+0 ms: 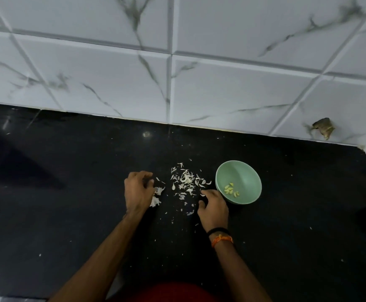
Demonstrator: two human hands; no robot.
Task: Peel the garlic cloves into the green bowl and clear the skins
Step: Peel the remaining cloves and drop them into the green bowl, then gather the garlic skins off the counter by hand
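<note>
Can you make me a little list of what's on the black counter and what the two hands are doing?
counter: black counter, white tiled wall behind
bowl: green bowl, upright, right of the skins
in bowl: peeled garlic cloves
skins: garlic skins scattered between the hands
left hand: left hand, curled by some skins
right hand: right hand, beside the bowl, fingers bent down
wrist: orange and black bands on right wrist

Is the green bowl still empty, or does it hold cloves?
Not empty: the green bowl stands upright with a few peeled cloves on its bottom, mostly unfilled.
</note>
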